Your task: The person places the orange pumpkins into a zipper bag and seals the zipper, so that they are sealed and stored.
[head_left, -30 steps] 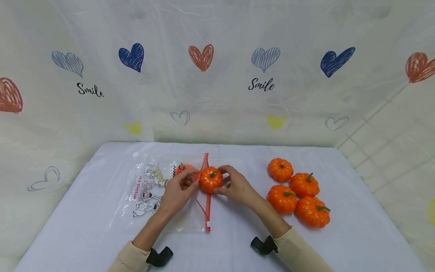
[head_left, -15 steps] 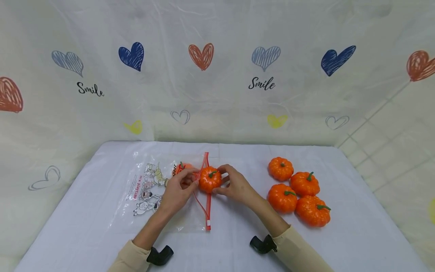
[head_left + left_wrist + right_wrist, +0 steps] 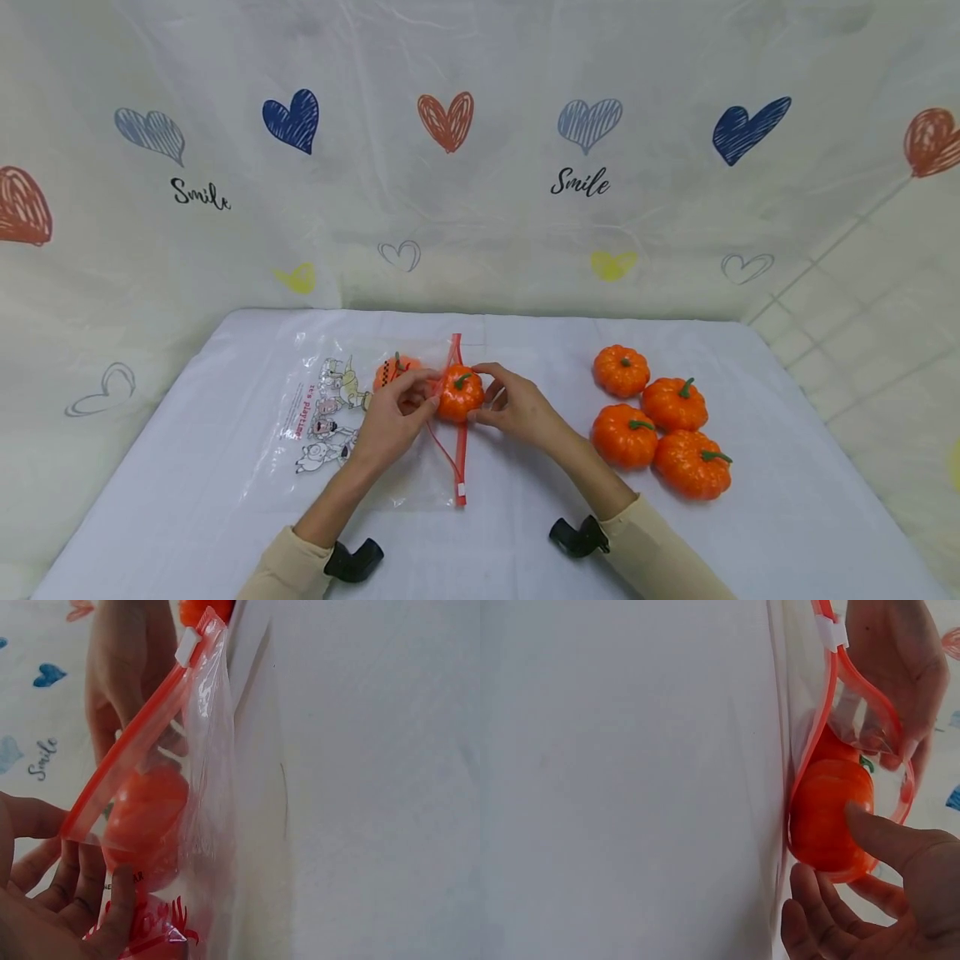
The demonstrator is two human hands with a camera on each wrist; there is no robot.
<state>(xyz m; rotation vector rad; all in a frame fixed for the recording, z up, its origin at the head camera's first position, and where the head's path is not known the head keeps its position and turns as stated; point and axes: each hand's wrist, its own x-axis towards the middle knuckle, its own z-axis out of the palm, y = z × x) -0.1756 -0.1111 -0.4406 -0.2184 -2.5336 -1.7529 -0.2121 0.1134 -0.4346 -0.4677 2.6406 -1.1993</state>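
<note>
A clear slider zip bag with a red zipper lies on the table, its mouth toward the right. My left hand pinches one lip of the mouth between thumb and fingers, lifting it apart from the other lip. At the opening, my right hand holds a small orange toy pumpkin with a green stem, thumb on one side and fingers on the other. Its front part is within the mouth. Another orange pumpkin sits deeper inside, seen through the printed plastic and partly hidden by my left hand.
Several orange pumpkins stand grouped on the right of the white-covered table. A white slider sits at the near end of the zipper. Behind hangs a pale curtain printed with hearts.
The held pumpkin has moved slightly left into the bag's mouth, with my right hand following. The pumpkin inside has shifted left and shows more. My left hand keeps its hold on the lip.
</note>
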